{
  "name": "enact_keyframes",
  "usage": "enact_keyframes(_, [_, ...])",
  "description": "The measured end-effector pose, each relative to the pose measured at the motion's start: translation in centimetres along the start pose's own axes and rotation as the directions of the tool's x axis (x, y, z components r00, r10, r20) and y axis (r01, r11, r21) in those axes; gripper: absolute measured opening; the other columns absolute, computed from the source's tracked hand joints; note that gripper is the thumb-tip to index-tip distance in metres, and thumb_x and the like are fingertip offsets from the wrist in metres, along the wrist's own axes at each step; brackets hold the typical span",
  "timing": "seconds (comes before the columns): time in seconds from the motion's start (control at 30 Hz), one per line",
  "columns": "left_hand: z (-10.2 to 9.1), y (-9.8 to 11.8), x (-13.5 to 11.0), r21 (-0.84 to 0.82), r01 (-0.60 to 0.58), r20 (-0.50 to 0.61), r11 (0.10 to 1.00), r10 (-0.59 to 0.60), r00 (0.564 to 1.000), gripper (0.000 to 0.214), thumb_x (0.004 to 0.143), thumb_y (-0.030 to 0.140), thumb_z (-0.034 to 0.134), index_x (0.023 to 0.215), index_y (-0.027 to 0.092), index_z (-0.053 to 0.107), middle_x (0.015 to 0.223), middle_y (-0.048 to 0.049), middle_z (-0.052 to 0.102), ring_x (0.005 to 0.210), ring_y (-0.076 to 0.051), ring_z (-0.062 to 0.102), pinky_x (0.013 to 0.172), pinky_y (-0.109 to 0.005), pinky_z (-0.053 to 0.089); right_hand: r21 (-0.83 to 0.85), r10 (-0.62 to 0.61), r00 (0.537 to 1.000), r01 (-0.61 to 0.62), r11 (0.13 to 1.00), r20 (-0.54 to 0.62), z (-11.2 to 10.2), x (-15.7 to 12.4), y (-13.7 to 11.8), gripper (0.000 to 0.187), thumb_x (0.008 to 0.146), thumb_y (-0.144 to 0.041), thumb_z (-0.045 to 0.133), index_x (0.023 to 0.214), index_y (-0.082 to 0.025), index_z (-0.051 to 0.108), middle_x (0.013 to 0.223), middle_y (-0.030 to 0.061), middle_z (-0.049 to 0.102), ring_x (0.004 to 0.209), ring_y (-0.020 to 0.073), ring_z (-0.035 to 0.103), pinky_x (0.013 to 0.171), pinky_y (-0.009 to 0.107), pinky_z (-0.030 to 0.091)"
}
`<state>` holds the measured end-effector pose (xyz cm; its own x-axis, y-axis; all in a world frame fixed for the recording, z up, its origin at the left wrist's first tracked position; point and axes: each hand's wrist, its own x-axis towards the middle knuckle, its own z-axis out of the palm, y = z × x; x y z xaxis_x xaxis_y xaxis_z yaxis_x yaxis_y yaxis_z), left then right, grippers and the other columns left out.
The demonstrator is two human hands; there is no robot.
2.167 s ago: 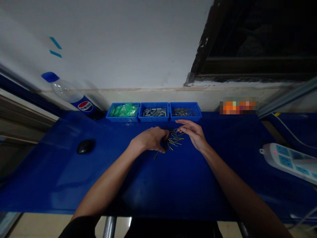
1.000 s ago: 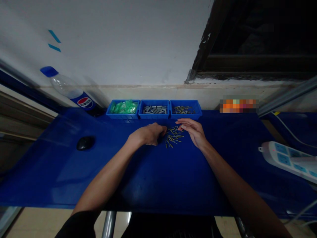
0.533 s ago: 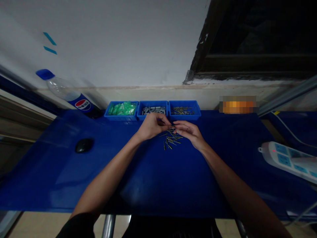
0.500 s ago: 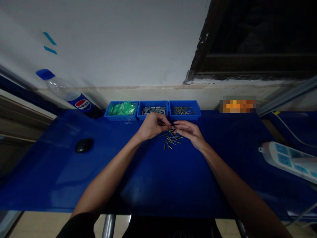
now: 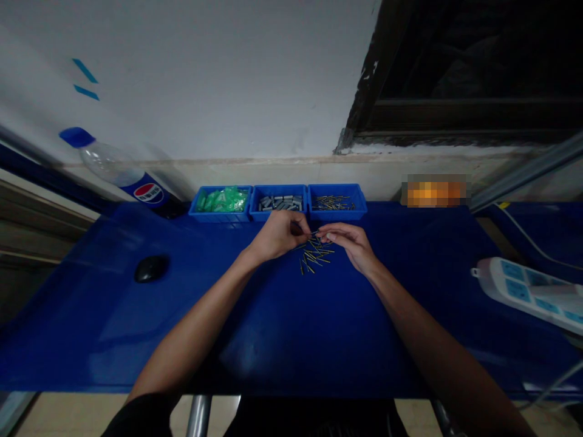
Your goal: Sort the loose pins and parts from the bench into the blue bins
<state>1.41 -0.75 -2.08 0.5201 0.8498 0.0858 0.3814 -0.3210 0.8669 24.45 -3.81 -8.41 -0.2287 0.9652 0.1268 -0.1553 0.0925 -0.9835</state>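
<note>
My left hand (image 5: 282, 234) pinches one end of a thin, silvery screw (image 5: 314, 233) between thumb and forefinger. On the other end, the closed fingertips of my right hand (image 5: 348, 240) meet around it; its exact shape is partly hidden by the fingers. Just below both hands, a loose pile of brass-coloured screws (image 5: 314, 260) lies on the blue table top (image 5: 291, 328). Beyond the hands stand three blue bins in a row: one with green plastic bags (image 5: 225, 199), one with short grey metal sleeves (image 5: 282, 203), one with more screws (image 5: 334, 203).
At the left lies a black computer mouse (image 5: 151, 268), and behind it a cola bottle (image 5: 148, 193) leans beside the wall. A white power strip (image 5: 523, 291) with a cable is at the right edge. Something orange and blurred (image 5: 435, 192) sits near the back wall.
Both hands stay over the pile; the fingers have shifted slightly, and more of the thin screw shows between them. The whole view has moved a little.
</note>
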Motion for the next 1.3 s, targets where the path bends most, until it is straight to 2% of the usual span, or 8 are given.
enact_keyframes(0.33, [0.2, -0.1, -0.1, 0.08, -0.016, 0.023, 0.997, 0.015, 1.0, 0.006, 0.08, 0.017, 0.068, 0.081, 0.015, 0.073, 0.08, -0.0043, 0.076, 0.07, -0.016, 0.07, 0.065, -0.026, 0.053, -0.036, 0.009, 1.0, -0.01, 0.999, -0.023, 0.2, 0.2, -0.1, 0.021, 0.087, -0.037, 0.081, 0.104, -0.027, 0.084, 0.096, 0.005, 0.082, 0.086, 0.0212, 0.075, 0.084, 0.037, 0.057])
enact_keyframes(0.53, [-0.6, -0.7, 0.0, 0.418, -0.078, 0.059, 0.905, 0.059, 0.996, 0.011, 0.085, 0.016, 0.066, 0.092, 0.018, 0.074, 0.088, -0.0048, 0.076, 0.078, -0.017, 0.069, 0.072, -0.029, 0.05, -0.054, 0.016, 0.994, -0.022, 0.998, -0.107, 0.4, 0.3, 0.1, 0.018, 0.086, -0.039, 0.08, 0.095, -0.024, 0.084, 0.089, 0.0059, 0.082, 0.079, 0.0215, 0.073, 0.079, 0.038, 0.057])
enact_keyframes(0.63, [-0.7, -1.1, -0.1, 0.49, -0.064, 0.084, 0.869, 0.026, 0.996, 0.012, 0.087, 0.019, 0.067, 0.096, 0.019, 0.075, 0.091, -0.0056, 0.076, 0.081, -0.018, 0.069, 0.075, -0.029, 0.05, -0.008, -0.008, 0.993, 0.007, 1.0, -0.119, 0.4, 0.1, -0.1, 0.016, 0.087, -0.034, 0.078, 0.098, -0.024, 0.083, 0.093, 0.0061, 0.082, 0.083, 0.0215, 0.073, 0.08, 0.037, 0.056])
enact_keyframes(0.8, [-0.4, -1.1, -0.3, 0.541, -0.051, 0.142, 0.839, -0.032, 0.989, 0.013, 0.083, 0.023, 0.074, 0.096, 0.019, 0.076, 0.09, -0.0068, 0.075, 0.078, -0.019, 0.068, 0.069, -0.029, 0.048, 0.103, -0.023, 0.99, 0.038, 0.994, -0.142, 0.4, 0.0, -1.0, 0.043, 0.086, -0.027, 0.073, 0.129, -0.032, 0.074, 0.139, 0.0062, 0.071, 0.104, 0.0241, 0.071, 0.089, 0.041, 0.057])
enact_keyframes(0.87, [-0.2, -1.2, -0.3, 0.56, -0.051, 0.144, 0.827, -0.036, 0.989, 0.01, 0.082, 0.019, 0.073, 0.092, 0.019, 0.076, 0.087, -0.0067, 0.074, 0.076, -0.019, 0.067, 0.066, -0.028, 0.046, 0.087, -0.016, 0.991, 0.028, 0.996, -0.135, 0.4, 0.0, -1.1, 0.05, 0.085, -0.027, 0.073, 0.134, -0.034, 0.07, 0.146, 0.0057, 0.067, 0.107, 0.025, 0.071, 0.091, 0.043, 0.057])
enact_keyframes(1.0, [0.1, -1.4, -0.3, 0.574, -0.065, 0.146, 0.816, -0.025, 0.989, 0.013, 0.081, 0.011, 0.067, 0.087, 0.018, 0.075, 0.083, -0.0071, 0.073, 0.074, -0.018, 0.067, 0.064, -0.028, 0.044, 0.036, -0.01, 0.989, 0.016, 0.999, -0.15, 0.4, 0.1, -0.9, 0.044, 0.086, -0.028, 0.071, 0.13, -0.03, 0.072, 0.139, 0.0085, 0.071, 0.099, 0.0244, 0.072, 0.09, 0.045, 0.057])
enact_keyframes(1.17, [-0.2, -1.1, -0.2, 0.563, -0.064, 0.167, 0.824, -0.038, 0.985, 0.016, 0.082, 0.007, 0.062, 0.083, 0.017, 0.075, 0.083, -0.0078, 0.074, 0.074, -0.019, 0.067, 0.065, -0.029, 0.044, 0.073, -0.002, 0.987, 0.013, 0.997, -0.16, 0.3, 0.1, -0.7, 0.035, 0.086, -0.026, 0.073, 0.12, -0.028, 0.075, 0.13, 0.0086, 0.075, 0.09, 0.0215, 0.071, 0.086, 0.042, 0.056])
enact_keyframes(1.3, [-1.2, -1.2, -0.3, 0.473, -0.103, 0.27, 0.875, -0.032, 0.962, 0.014, 0.082, 0.013, 0.068, 0.091, 0.017, 0.077, 0.083, -0.0054, 0.074, 0.074, -0.017, 0.068, 0.067, -0.027, 0.046, 0.087, -0.002, 0.986, 0.017, 0.996, -0.166, 0.2, 0.2, -0.8, 0.033, 0.085, -0.027, 0.073, 0.118, -0.026, 0.076, 0.126, 0.0088, 0.077, 0.086, 0.021, 0.071, 0.084, 0.042, 0.056])
